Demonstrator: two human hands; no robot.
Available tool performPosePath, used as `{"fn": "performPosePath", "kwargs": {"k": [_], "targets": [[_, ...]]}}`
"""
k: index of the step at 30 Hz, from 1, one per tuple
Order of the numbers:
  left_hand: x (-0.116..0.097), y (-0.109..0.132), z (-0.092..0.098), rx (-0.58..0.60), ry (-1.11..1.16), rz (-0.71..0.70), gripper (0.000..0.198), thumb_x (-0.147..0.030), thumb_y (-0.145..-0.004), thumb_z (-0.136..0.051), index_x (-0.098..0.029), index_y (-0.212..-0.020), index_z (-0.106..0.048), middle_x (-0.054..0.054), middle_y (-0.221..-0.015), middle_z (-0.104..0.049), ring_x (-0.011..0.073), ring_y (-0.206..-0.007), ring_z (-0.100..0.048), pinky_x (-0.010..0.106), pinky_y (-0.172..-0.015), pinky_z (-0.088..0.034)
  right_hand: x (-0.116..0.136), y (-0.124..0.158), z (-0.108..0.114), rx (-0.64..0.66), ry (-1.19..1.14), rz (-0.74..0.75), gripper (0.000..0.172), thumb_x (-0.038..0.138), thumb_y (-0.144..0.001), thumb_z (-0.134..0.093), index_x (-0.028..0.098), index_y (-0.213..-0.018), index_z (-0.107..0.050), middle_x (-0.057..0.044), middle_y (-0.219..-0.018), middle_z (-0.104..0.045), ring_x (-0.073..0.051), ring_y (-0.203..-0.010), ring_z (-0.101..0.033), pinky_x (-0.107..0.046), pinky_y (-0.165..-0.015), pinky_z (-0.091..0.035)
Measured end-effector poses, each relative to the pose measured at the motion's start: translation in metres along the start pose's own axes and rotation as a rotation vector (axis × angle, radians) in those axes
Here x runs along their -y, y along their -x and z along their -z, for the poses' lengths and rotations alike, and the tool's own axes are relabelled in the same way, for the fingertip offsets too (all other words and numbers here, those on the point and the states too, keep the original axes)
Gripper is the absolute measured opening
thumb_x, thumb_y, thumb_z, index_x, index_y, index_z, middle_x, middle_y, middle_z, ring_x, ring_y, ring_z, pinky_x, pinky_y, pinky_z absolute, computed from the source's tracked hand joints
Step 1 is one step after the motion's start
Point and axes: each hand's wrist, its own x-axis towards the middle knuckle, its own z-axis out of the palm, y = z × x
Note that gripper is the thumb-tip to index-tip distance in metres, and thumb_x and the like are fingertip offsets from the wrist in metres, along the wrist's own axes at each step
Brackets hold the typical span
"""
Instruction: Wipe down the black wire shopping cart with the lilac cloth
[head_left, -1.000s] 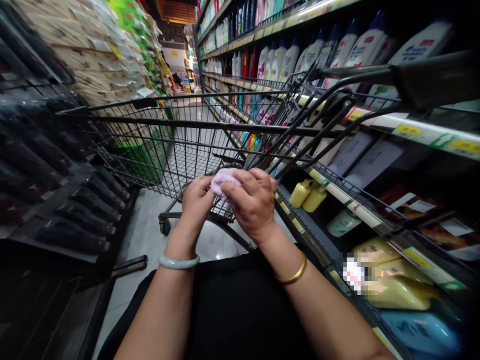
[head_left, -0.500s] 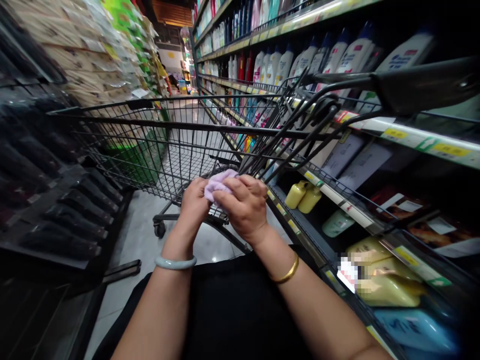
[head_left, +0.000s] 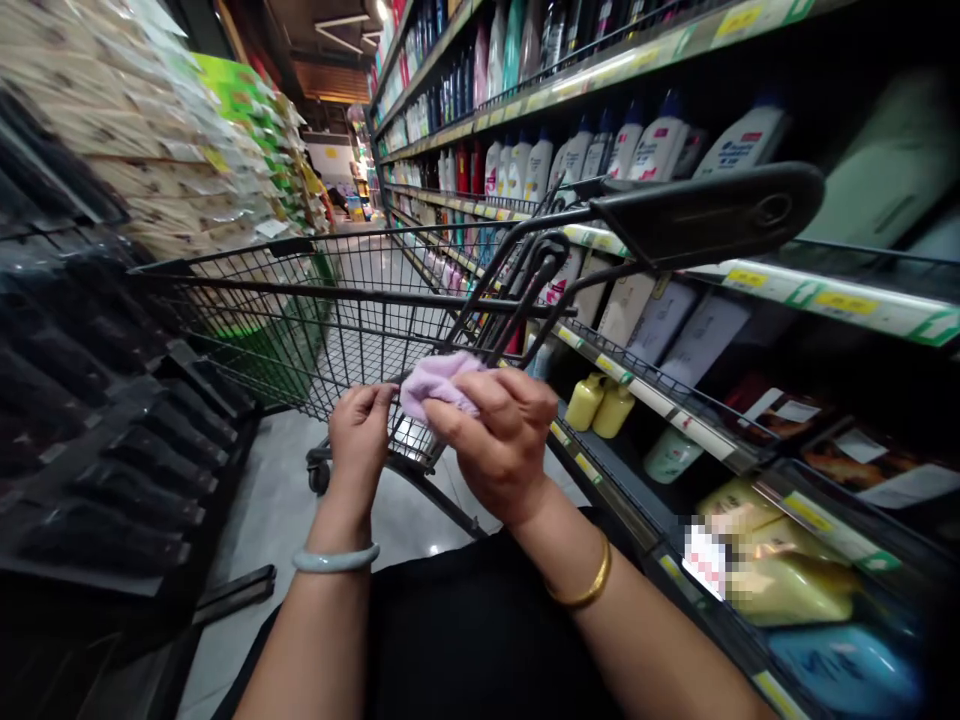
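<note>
My right hand (head_left: 499,435) is closed around a crumpled light-purple cloth (head_left: 439,385), its folds bulging out to the left of the fingers. Beside it, my left hand (head_left: 360,430) is curled with thumb and forefinger pressed together near the cloth's left edge. Whatever it may pinch is too small to make out. Just beyond both hands stands a black wire shopping cart (head_left: 360,294), tilted in view. Its dark handle (head_left: 720,215) rises at the upper right, apart from my hands.
Shelves along the right hold white shampoo bottles (head_left: 652,145), yellow bottles (head_left: 600,403) and a blue pack (head_left: 844,665). Stacked wrapped packs (head_left: 105,120) and hanging dark packaged goods (head_left: 112,400) line the left. The tiled aisle floor (head_left: 270,490) runs between them.
My hands have drawn apart slightly; the left moved left and down, off the cloth's main bulk. More cloth shows in my right hand. The view has shifted, bringing the cart handle lower and leftward.
</note>
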Motion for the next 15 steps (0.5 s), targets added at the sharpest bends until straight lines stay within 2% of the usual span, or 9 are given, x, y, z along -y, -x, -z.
{"fn": "performPosePath", "kwargs": {"k": [3, 5, 7, 9, 12, 15], "targets": [[-0.007, 0.002, 0.000, -0.010, 0.001, -0.029, 0.023, -0.037, -0.093, -0.056, -0.023, -0.087, -0.072, 0.004, -0.087, -0.067, 0.0219, -0.094, -0.063, 0.033, -0.090, -0.049, 0.002, -0.005, 0.005, -0.031, 0.022, -0.075, 0.021, 0.034, -0.094, -0.077, 0.043, -0.112, -0.073, 0.001, -0.116, -0.071, -0.021, -0.119, -0.052, -0.038, -0.100, -0.044], [-0.014, 0.005, -0.002, -0.021, 0.007, -0.042, 0.020, -0.033, -0.091, -0.059, -0.024, -0.102, -0.074, 0.005, -0.101, -0.070, 0.0233, -0.104, -0.064, 0.034, -0.097, -0.050, 0.005, -0.007, 0.004, -0.005, 0.037, -0.037, 0.016, 0.034, -0.094, -0.077, 0.042, -0.107, -0.074, 0.002, -0.118, -0.070, -0.020, -0.119, -0.051, -0.037, -0.101, -0.042], [-0.022, 0.009, -0.004, -0.057, 0.019, -0.028, 0.033, -0.030, -0.087, -0.064, -0.025, -0.119, -0.070, 0.007, -0.117, -0.070, 0.0244, -0.112, -0.063, 0.036, -0.104, -0.049, 0.008, -0.009, 0.003, 0.023, 0.043, 0.019, 0.010, 0.033, -0.095, -0.076, 0.040, -0.102, -0.075, 0.005, -0.119, -0.070, -0.017, -0.117, -0.052, -0.036, -0.101, -0.042], [-0.031, 0.014, -0.005, -0.111, 0.022, -0.005, 0.047, -0.030, -0.085, -0.069, -0.025, -0.131, -0.065, 0.008, -0.126, -0.067, 0.0242, -0.112, -0.063, 0.037, -0.102, -0.050, 0.008, -0.014, 0.006, 0.017, 0.042, 0.015, 0.009, 0.033, -0.096, -0.075, 0.040, -0.101, -0.075, 0.006, -0.118, -0.071, -0.016, -0.116, -0.054, -0.034, -0.102, -0.043], [-0.044, 0.020, -0.004, -0.198, -0.007, -0.055, 0.051, -0.034, -0.084, -0.069, -0.021, -0.132, -0.061, 0.008, -0.120, -0.066, 0.0221, -0.102, -0.063, 0.034, -0.092, -0.053, 0.005, -0.023, 0.013, -0.051, 0.026, -0.084, 0.017, 0.035, -0.094, -0.077, 0.041, -0.109, -0.075, 0.003, -0.120, -0.069, -0.018, -0.119, -0.054, -0.036, -0.105, -0.044], [-0.050, 0.023, -0.003, -0.186, -0.059, -0.180, 0.043, -0.037, -0.084, -0.065, -0.018, -0.123, -0.064, 0.009, -0.113, -0.066, 0.0234, -0.103, -0.062, 0.036, -0.093, -0.054, 0.004, -0.025, 0.011, -0.096, -0.019, -0.147, 0.020, 0.034, -0.092, -0.078, 0.041, -0.111, -0.075, 0.000, -0.120, -0.069, -0.021, -0.119, -0.054, -0.037, -0.105, -0.045]]}}
